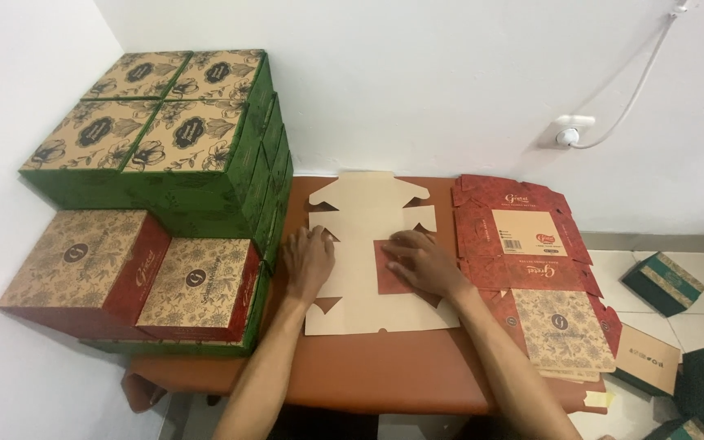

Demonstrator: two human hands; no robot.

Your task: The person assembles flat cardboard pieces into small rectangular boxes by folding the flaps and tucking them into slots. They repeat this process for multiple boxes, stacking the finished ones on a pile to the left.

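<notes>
Cardboard, pale and unprinted side up, lies flat in the middle of the brown bench (368, 375): a die-cut box blank (368, 244) with one red flap (391, 269) folded inward over it. The right hand (421, 261) lies palm down with fingers spread on that flap, gripping nothing, only pressing. The left hand (307, 261) rests open and flat on the blank's left edge, pinning it. To crease well, pressure should probably run along the fold line while the other palm keeps the sheet from sliding. Both forearms reach straight in from the near edge, wrists low. Just to the right sits a stack of red printed blanks (523, 244); to the left, folded green boxes (165, 130) are stacked above red boxes (132, 277).
</notes>
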